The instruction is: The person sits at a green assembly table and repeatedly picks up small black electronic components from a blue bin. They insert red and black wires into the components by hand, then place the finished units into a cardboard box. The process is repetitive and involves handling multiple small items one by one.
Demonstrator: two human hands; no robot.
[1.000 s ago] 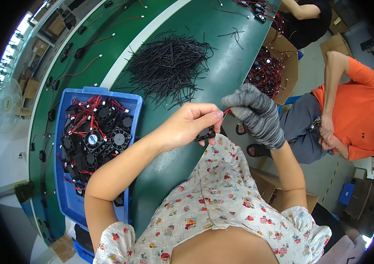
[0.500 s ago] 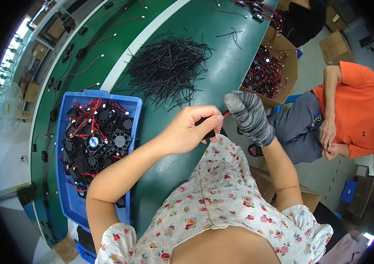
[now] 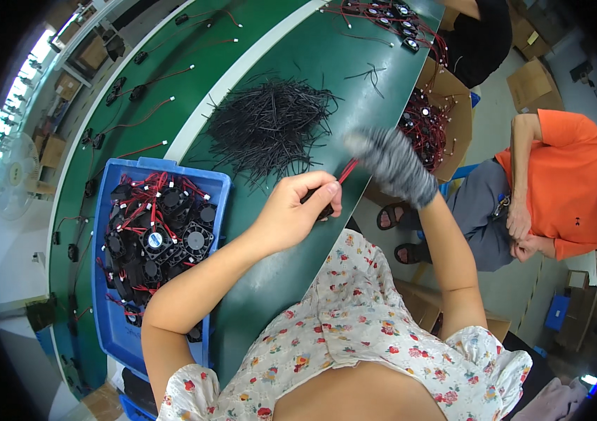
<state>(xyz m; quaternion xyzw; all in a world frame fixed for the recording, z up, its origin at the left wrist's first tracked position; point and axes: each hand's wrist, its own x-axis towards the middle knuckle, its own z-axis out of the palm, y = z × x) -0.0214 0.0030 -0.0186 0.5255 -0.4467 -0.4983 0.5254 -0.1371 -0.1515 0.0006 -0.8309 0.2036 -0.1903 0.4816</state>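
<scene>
- We hold one black fan [image 3: 326, 211] at centre in our left hand [image 3: 293, 206], fingers closed round it, red wiring [image 3: 347, 170] toward one o'clock.
- One gloved right hand [image 3: 393, 167] blurs at two o'clock; we cannot tell whether its fingers grip.
- We count one blue tray [image 3: 119, 330] at eight, one black strip heap [image 3: 270, 126] at eleven.
- More wiring shows than half a second ago.
</scene>
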